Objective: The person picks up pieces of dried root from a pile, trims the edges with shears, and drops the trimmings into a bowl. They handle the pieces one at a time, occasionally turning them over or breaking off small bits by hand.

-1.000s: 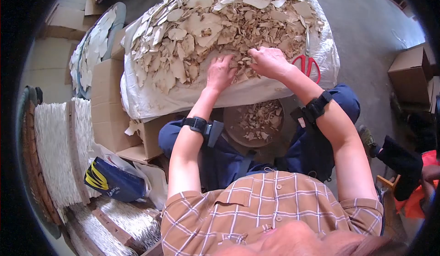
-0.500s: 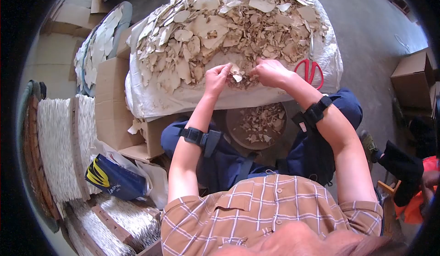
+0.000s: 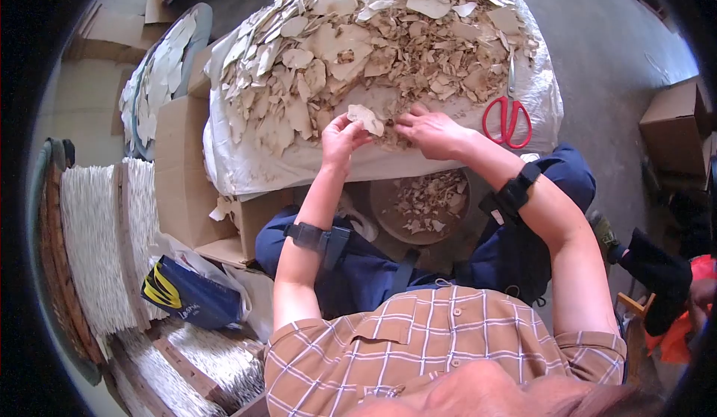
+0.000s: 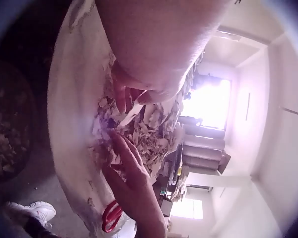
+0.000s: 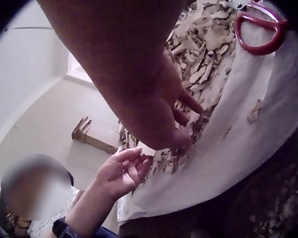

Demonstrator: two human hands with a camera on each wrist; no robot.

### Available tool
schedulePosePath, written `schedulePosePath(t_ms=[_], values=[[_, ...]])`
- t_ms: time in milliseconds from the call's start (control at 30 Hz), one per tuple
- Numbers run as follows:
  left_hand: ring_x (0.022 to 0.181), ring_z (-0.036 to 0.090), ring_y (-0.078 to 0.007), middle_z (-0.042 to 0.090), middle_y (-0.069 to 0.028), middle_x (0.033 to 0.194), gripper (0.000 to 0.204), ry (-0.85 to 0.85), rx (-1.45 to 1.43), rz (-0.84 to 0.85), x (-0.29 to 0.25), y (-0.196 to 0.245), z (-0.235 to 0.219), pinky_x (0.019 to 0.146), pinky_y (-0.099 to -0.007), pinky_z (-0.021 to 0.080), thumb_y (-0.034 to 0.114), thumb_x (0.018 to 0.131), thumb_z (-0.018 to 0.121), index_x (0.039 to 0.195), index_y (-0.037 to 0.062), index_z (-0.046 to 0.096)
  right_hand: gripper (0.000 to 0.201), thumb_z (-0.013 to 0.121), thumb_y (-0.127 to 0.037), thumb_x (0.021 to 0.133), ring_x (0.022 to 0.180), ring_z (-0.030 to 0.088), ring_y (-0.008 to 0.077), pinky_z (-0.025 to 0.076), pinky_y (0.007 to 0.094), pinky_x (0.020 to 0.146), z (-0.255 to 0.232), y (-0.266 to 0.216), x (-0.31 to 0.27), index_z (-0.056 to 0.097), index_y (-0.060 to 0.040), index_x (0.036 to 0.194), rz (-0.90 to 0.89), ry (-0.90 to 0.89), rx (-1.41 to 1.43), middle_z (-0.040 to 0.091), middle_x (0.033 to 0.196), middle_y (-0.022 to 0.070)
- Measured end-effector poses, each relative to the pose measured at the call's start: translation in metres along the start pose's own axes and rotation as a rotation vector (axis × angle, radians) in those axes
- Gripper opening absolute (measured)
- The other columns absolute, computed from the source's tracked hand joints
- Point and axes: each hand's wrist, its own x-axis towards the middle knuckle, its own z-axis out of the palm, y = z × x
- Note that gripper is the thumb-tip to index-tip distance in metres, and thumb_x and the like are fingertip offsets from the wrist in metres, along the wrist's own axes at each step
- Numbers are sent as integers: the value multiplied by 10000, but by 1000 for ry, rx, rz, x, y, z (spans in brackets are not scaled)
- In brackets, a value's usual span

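In the head view my left hand pinches a thin, pale, irregular flake between thumb and fingers, raised over the near edge of the heap. The left wrist view shows this flake edge-on. Beside it, my right hand reaches into small brown scraps at the front of the heap. Its fingers look fairly straight in the left wrist view, tips right at the scraps. A heap of dry-looking, pale, flat pieces covers the white sheet. Red-handled scissors lie to the right of it.
Below the sheet's near edge, between the knees, stands a round basin holding scraps. Cardboard boxes and a blue bag are at the left, with stacked white sheets. Another person's leg shows at the right.
My left hand has come up from the heap and drawn back leftward with the flake, now turned broad side up. My right hand has shifted slightly toward me, still at the scraps.
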Motion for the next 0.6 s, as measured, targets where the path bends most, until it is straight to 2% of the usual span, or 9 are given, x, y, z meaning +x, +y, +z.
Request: schedulePosePath(t_ms=[133,200,267,333,367,400,467,500,600], values=[[659,597,-142,600,-71,830,188,41,-89,-84,1,2,-5,561,-273,527,134,839,549,971,2,524,425,532,-7,671,1088,451,297,443,377,854,-8,-8,-11,506,-37,1094,-67,-43,53,494,1145,106],[638,591,-143,599,-65,822,172,71,-116,-120,5,-2,-10,550,-272,519,152,848,540,942,8,532,519,490,25,674,1123,435,296,412,364,898,-15,-8,-13,459,-35,1189,9,-20,132,444,1238,117],[624,585,-156,594,-61,786,146,160,48,-121,13,-10,-18,571,-294,506,168,865,518,916,35,548,534,483,31,680,1128,434,308,408,369,904,-17,-4,-10,437,-36,1208,41,5,123,423,1258,126],[615,574,-139,588,-48,779,153,176,85,-106,17,-16,-17,565,-278,496,176,865,523,923,37,550,555,488,40,676,1131,432,310,406,367,907,-9,-1,-7,413,-27,1221,120,153,67,406,1272,127],[607,563,-122,582,-36,772,161,185,127,-84,17,-20,-15,559,-263,485,184,864,528,930,40,551,518,582,-53,675,1117,434,305,433,378,862,1,3,-5,441,-2,1170,96,215,7,434,1241,140],[607,563,-122,582,-36,772,161,183,130,-90,13,-18,-10,559,-263,485,184,864,528,930,40,551,518,582,-53,675,1117,434,305,433,378,862,9,2,-3,441,-2,1170,99,213,13,434,1241,140],[637,557,-98,580,-17,795,182,47,310,-47,6,-14,0,573,-234,470,202,862,540,931,35,558,515,579,-54,672,1102,444,300,436,380,850,22,0,-1,445,-8,1167,24,215,-70,442,1228,138],[675,552,-81,581,-4,821,191,-50,272,-76,7,-19,0,601,-215,463,212,858,553,938,39,568,515,579,-54,672,1102,444,300,436,380,850,23,-3,-3,445,-8,1167,26,213,-66,442,1228,138],[700,556,-77,586,-2,843,196,-126,300,-67,-4,-35,9,617,-217,468,219,864,550,942,41,573,478,566,-63,678,1079,458,283,442,386,830,18,-11,-12,469,-2,1143,0,156,-107,448,1216,128]])
